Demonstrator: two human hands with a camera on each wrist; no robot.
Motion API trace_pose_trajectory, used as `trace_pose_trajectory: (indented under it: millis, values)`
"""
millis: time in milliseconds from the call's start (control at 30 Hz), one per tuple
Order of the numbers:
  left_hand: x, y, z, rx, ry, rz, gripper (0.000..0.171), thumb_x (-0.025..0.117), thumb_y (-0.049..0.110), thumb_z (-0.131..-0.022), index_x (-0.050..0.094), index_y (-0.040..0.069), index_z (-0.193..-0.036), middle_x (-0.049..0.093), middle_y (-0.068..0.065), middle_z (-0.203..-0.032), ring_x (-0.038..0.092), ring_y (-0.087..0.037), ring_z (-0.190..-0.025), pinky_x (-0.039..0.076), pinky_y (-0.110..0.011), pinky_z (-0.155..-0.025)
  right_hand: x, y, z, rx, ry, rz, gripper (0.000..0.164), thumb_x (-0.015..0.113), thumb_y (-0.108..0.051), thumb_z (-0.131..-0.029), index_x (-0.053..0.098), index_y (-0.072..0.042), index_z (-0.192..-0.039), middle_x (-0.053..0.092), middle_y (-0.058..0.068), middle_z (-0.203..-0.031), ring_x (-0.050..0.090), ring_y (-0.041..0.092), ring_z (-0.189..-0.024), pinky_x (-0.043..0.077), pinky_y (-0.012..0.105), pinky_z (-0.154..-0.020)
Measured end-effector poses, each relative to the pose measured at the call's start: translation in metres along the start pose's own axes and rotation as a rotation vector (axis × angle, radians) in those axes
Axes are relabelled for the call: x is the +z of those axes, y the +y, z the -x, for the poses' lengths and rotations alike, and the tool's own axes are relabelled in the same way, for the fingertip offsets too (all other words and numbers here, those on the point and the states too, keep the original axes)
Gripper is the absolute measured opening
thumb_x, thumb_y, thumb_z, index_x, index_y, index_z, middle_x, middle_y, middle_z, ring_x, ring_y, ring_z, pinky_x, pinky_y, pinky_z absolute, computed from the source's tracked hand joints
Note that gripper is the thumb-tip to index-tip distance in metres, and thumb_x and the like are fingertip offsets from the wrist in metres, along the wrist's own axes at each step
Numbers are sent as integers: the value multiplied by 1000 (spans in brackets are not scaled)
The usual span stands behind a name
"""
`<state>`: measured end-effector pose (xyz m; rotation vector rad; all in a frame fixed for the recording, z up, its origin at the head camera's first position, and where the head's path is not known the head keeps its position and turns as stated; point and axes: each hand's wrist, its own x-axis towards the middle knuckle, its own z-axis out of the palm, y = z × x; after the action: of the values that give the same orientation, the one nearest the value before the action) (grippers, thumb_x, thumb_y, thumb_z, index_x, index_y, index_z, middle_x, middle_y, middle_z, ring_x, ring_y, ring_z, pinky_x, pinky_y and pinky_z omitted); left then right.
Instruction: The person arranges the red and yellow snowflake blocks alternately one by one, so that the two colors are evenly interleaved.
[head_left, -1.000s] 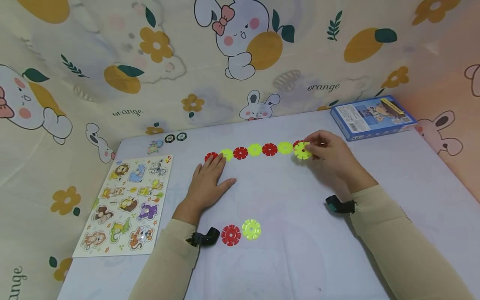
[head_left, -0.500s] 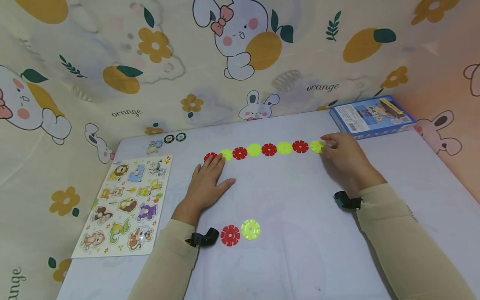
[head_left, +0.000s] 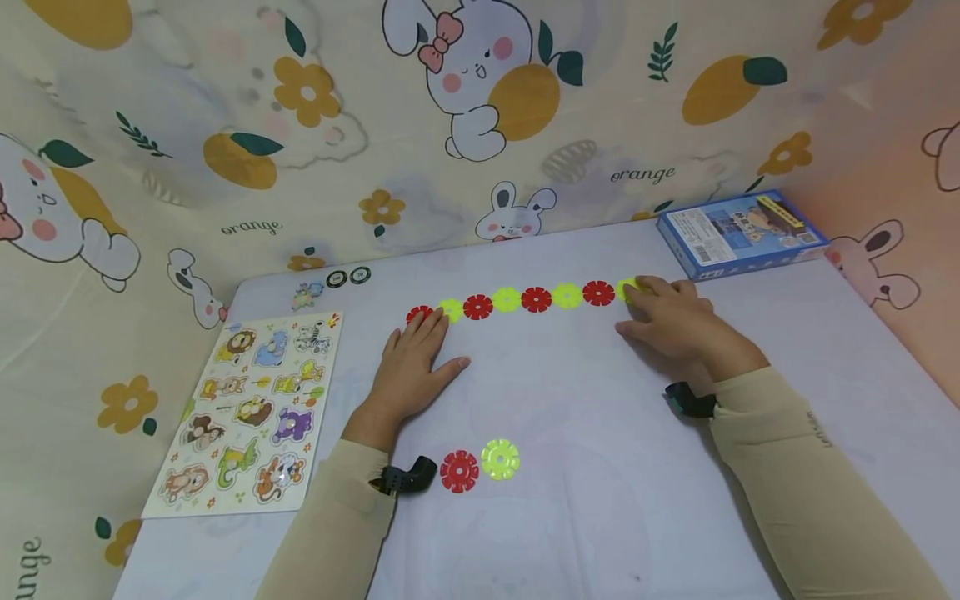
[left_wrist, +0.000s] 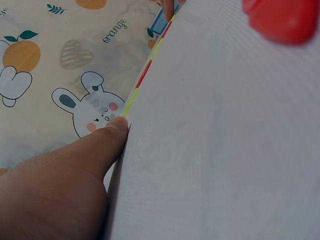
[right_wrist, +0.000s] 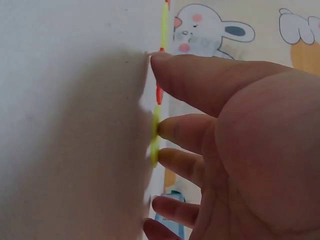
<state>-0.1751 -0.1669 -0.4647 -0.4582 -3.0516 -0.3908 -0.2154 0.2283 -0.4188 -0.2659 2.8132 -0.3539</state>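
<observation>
A row of notched plastic discs, red (head_left: 536, 299) and yellow-green (head_left: 567, 296) by turns, runs across the back of the table. My left hand (head_left: 408, 383) lies flat, its fingertips resting on the red disc (head_left: 417, 314) and the yellow-green disc (head_left: 452, 310) at the row's left end. At the right end, fingertips of my right hand (head_left: 682, 325) press on the last yellow-green disc (right_wrist: 154, 137), which they partly cover in the head view. The right thumb is spread away from that disc, pointing left.
Nearer the front lie a loose red disc (head_left: 459, 472) and a loose yellow-green disc (head_left: 500, 459). A board of animal pictures (head_left: 247, 412) lies at left, with two dark round tokens (head_left: 348, 277) and a small figure (head_left: 307, 295) behind it. A blue box (head_left: 742, 233) stands back right.
My right hand carried the yellow-green disc right to the row's end and let go of its pinch; its fingers now press on the disc from above. The left hand has stayed put.
</observation>
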Motion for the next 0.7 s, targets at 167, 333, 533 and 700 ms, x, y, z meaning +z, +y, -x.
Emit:
trace_pose_trajectory:
  millis: [167, 333, 533, 700]
  values:
    - [1, -1, 0, 3, 3, -1, 86, 42, 71, -87, 27, 18, -152, 18, 3, -158, 8, -21, -144, 7, -52, -112, 2, -3, 0, 3, 18, -2, 83, 61, -58, -85, 33, -12, -150, 16, 21, -152, 12, 53, -127, 23, 70, -91]
    - [1, -1, 0, 0, 5, -1, 85, 42, 71, -86, 27, 19, -152, 17, 4, -158, 8, -20, -144, 6, -52, -112, 2, -6, 2, 0, 33, -9, 83, 61, -56, -86, 33, -11, -150, 16, 23, -151, 12, 52, -127, 24, 69, -91]
    - [2, -1, 0, -4, 3, 0, 86, 42, 72, -86, 27, 19, -153, 17, 4, -158, 7, -20, -144, 6, -51, -112, 2, -7, 4, 11, 43, -23, 84, 62, -55, -85, 32, -11, -150, 15, 24, -150, 12, 52, -127, 24, 68, -91]
    - [2, -1, 0, -6, 7, -4, 86, 41, 72, -86, 27, 20, -152, 17, 5, -158, 8, -20, -144, 6, -51, -112, 3, -7, 4, 16, 52, -38, 85, 62, -56, -85, 32, -12, -150, 16, 24, -150, 11, 52, -128, 22, 69, -92]
